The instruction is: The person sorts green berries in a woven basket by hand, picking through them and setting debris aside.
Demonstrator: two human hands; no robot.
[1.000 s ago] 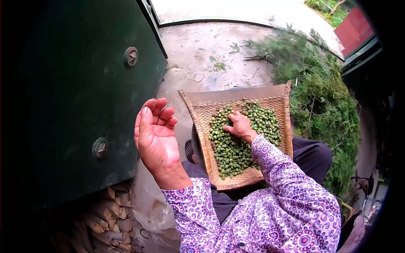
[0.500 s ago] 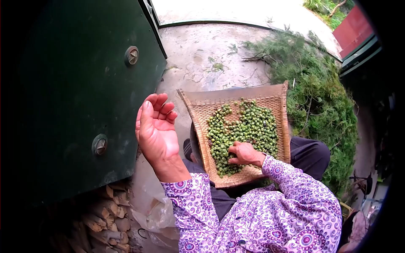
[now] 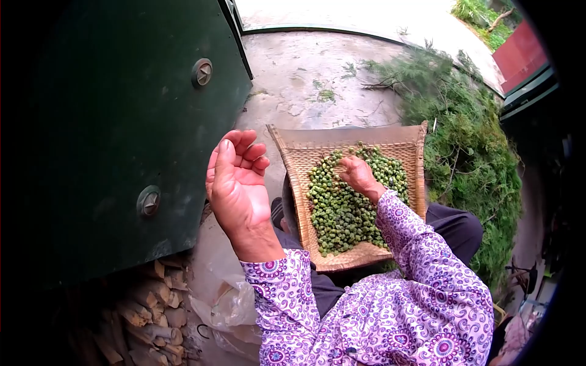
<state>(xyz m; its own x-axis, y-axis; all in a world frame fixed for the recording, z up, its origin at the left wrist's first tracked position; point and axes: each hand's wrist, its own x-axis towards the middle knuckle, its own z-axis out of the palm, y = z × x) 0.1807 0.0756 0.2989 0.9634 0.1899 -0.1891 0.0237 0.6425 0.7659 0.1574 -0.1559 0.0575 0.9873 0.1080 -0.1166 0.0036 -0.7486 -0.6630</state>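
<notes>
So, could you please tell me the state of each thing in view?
Left grip: raised, fingers loosely curled, nothing visible in it
Right grip: at the green fruits, fingers bent; contact unclear
Green fruits: loose, heaped
Woven tray: holding the fruits
Green door: open
Plastic bag: crumpled
Cut branches: leafy, piled
Firewood: stacked

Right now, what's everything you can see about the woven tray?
The tray is tan, woven from what looks like wicker strips, with raised sides and a smoother far edge. Small green round pieces cover much of its floor. It sits between the person's legs; what supports it is mostly hidden.
</notes>
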